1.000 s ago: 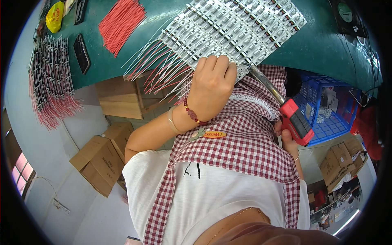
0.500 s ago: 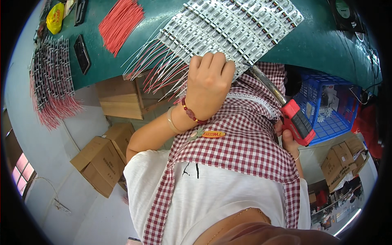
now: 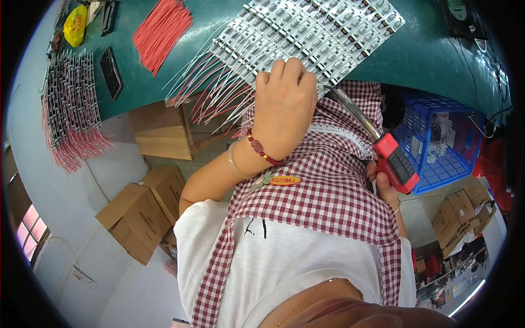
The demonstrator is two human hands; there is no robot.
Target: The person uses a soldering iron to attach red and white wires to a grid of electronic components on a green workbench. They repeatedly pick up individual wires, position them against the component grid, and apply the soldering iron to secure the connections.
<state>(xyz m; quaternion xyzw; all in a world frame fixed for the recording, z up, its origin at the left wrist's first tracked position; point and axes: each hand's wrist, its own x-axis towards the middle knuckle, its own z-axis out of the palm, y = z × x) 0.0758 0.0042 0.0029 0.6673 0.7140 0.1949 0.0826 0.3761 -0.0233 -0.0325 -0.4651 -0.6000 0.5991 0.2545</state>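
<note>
My left hand is closed over the near edge of a panel of small silvery circuit boards, its fingertips hidden behind the knuckles. White and red wires fan out from the panel's left side, over the table edge. At the lower right, my right hand is wrapped round the red and black handle of a soldering iron. The iron's metal barrel slants up and left, with its tip at the panel's near corner, close to my left fingers. Whether the tip touches a board I cannot tell.
On the green table lie a bundle of red wires, a phone and wired boards hanging over the left edge. A blue plastic crate stands at right. Cardboard boxes sit below the table.
My left hand has shifted slightly up, further over the panel. The soldering iron and my right hand have moved a little to the left.
</note>
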